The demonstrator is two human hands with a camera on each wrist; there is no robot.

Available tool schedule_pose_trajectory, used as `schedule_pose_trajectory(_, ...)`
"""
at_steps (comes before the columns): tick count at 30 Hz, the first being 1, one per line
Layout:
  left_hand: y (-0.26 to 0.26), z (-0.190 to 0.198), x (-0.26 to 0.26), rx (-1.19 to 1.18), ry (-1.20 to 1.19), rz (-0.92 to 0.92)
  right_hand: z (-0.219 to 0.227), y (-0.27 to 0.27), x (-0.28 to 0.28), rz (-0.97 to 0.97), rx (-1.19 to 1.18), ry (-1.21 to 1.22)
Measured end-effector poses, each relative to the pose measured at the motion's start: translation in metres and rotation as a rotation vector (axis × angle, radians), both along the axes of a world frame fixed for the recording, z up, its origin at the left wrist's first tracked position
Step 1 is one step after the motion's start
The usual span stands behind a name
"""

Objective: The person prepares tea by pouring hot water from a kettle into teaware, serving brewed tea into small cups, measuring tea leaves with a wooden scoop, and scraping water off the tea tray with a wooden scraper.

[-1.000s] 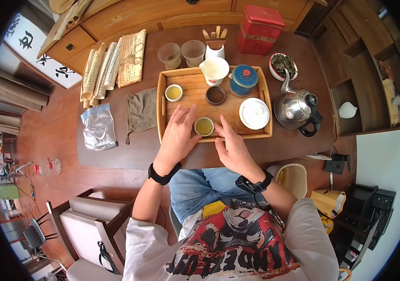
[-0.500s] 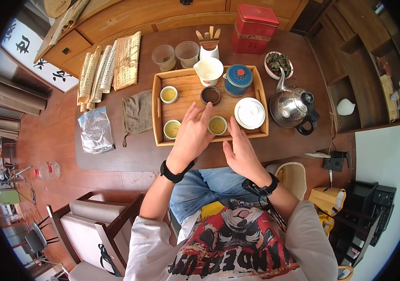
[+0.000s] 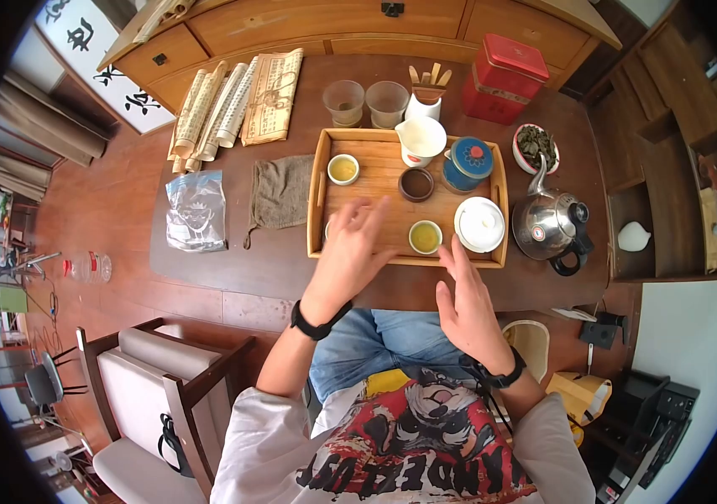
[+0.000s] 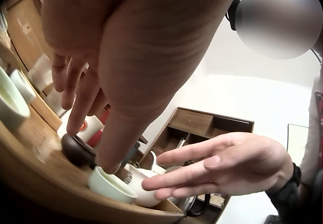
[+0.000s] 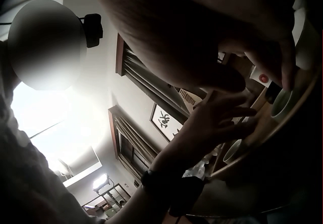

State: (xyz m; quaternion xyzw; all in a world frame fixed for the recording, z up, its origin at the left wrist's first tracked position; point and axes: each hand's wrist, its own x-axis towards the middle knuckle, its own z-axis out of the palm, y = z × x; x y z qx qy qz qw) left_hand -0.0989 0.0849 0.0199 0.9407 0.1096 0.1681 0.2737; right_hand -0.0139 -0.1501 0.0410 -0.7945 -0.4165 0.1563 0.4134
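Observation:
A tea-filled cup [image 3: 426,238] stands near the front edge of the wooden tray [image 3: 314,197]. My left hand [image 3: 348,256] hovers left of it, fingers spread and holding nothing, over another cup almost wholly hidden. To the right is my right hand [image 3: 469,312], its fingers extended and a small gap from the cup. The left wrist view has the left hand [image 4: 146,57] above the pale cup [image 4: 112,186], the right hand [image 4: 227,166] beyond. A third tea cup [image 3: 343,170], a dark round dish [image 3: 416,184] and a white lidded bowl [image 3: 479,224] share the tray.
The tray's back holds a white pitcher [image 3: 421,140] and blue canister [image 3: 468,164]. A steel kettle [image 3: 547,223] and leaf bowl [image 3: 535,149] stand right; a cloth pouch [image 3: 281,191] lies left. Behind are two glasses, a utensil holder [image 3: 424,105] and a red tin [image 3: 505,80].
The front cup stands farther right on the tray than a second ago, nearer the white lidded bowl. My left hand followed right, then drew back left; my right hand shifted right. The head view has shifted.

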Motion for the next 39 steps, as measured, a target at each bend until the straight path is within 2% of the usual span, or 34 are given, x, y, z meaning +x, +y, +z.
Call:
schedule_pose_trajectory(3,0.015,0.006,-0.024,0.089,-0.015,0.152,0.008,0.008,0.002,0.091,0.065,0.142)
schedule_pose_trajectory(6,0.025,0.001,-0.038,0.099,0.054,0.218,-0.015,0.037,-0.002,0.150,0.107,0.185)
schedule_pose_trajectory(9,0.029,-0.005,-0.042,0.082,0.079,0.210,-0.038,0.069,-0.004,0.145,0.109,0.295)
schedule_pose_trajectory(12,0.033,-0.013,-0.040,0.096,0.070,0.204,-0.053,0.091,-0.005,0.146,0.103,0.296)
schedule_pose_trajectory(16,0.033,-0.016,-0.036,0.075,0.056,0.211,-0.057,0.106,-0.006,0.137,0.089,0.377)
schedule_pose_trajectory(28,0.042,-0.016,-0.018,0.024,0.033,0.230,-0.068,0.124,-0.001,0.061,0.170,0.296)
schedule_pose_trajectory(29,0.042,-0.017,-0.018,0.037,0.030,0.236,-0.067,0.123,0.000,0.062,0.171,0.295)
schedule_pose_trajectory(31,0.040,-0.016,-0.020,0.054,0.025,0.244,-0.056,0.120,0.001,0.047,0.020,0.235)
schedule_pose_trajectory(34,0.036,-0.011,-0.029,0.018,-0.063,0.281,-0.038,0.115,0.001,-0.003,0.116,0.240)
schedule_pose_trajectory(35,0.035,-0.012,-0.032,-0.218,-0.128,0.288,-0.040,0.115,0.002,-0.002,0.118,0.241)
schedule_pose_trajectory(36,0.034,-0.012,-0.036,-0.453,-0.194,0.291,-0.044,0.117,0.003,0.031,0.250,0.394)
schedule_pose_trajectory(37,0.031,-0.014,-0.038,-0.450,-0.193,0.291,-0.048,0.120,0.005,0.063,0.382,0.546)
schedule_pose_trajectory(39,0.022,-0.024,-0.040,-0.876,-0.378,0.212,-0.056,0.125,0.003,0.081,0.419,0.623)
